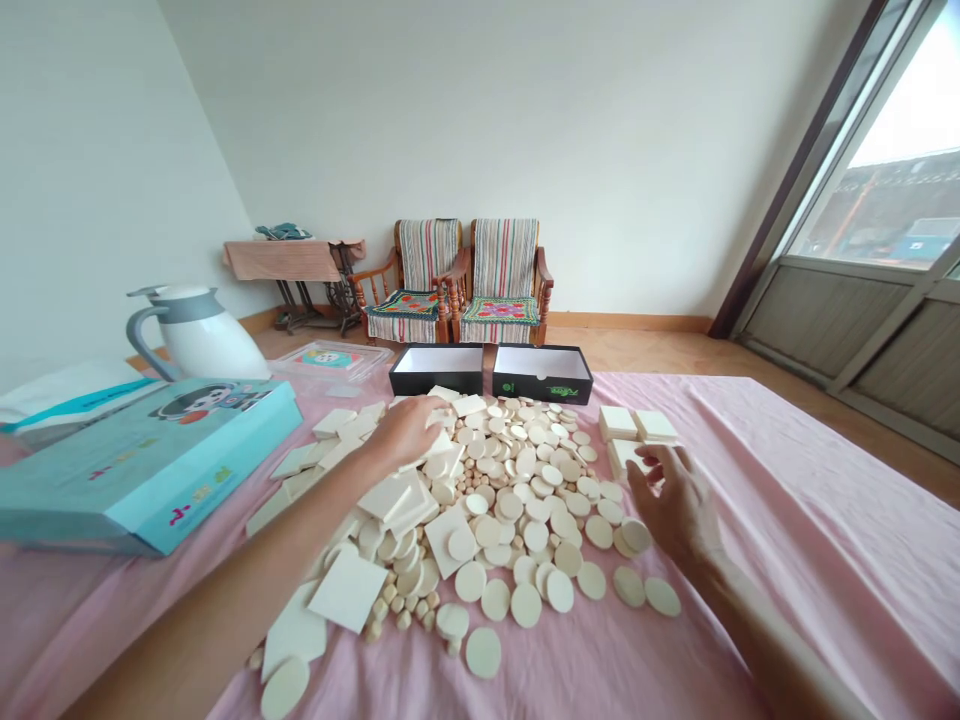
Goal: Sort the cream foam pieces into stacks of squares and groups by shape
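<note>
My left hand [409,432] reaches over the far left part of a large heap of pale wooden pieces. Its fingers are closed at the edge of a square wooden tile [445,393], and the fingertips are partly hidden. On the right, my right hand [675,500] is beside the near stack of square wooden tiles [619,456]. Its fingers are curved, with a gap between thumb and forefinger and nothing visible in it. Two more tile stacks [655,425] stand just behind. Round wooden discs [536,537] spread between my hands, with small wooden beads [405,605] among them.
Two black boxes with white insides [544,388] stand behind the heap. On the left are a light-blue carton [217,480], a white-and-grey jug [202,335] and a clear plastic case [330,360]. A pink cloth [810,560] covers the table. Two armchairs [499,310] stand beyond.
</note>
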Motion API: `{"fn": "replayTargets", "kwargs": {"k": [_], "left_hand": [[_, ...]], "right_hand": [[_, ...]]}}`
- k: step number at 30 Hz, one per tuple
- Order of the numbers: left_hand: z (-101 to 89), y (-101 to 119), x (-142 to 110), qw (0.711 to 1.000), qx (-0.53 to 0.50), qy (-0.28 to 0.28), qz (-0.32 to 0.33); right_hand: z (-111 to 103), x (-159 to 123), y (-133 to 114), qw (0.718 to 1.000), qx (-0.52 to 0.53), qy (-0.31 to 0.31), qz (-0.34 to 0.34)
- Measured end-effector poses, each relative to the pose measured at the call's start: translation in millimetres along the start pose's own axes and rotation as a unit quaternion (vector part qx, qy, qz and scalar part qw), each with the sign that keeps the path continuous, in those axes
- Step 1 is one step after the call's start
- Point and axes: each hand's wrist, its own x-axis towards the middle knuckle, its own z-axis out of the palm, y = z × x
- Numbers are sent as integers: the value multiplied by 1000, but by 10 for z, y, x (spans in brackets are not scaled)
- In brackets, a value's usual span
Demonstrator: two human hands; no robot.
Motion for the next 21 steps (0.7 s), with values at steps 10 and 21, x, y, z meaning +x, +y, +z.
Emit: {"fn": "replayTargets", "kwargs": {"k": [10,21], "left_hand": [[495,-512,989,990,54,-133,-19],[579,-471,1140,979,5,-194,-64]], "right_hand": [[78,-51,103,998,33,-52,-31],[44,-51,30,997,37,-68,-29]]}}
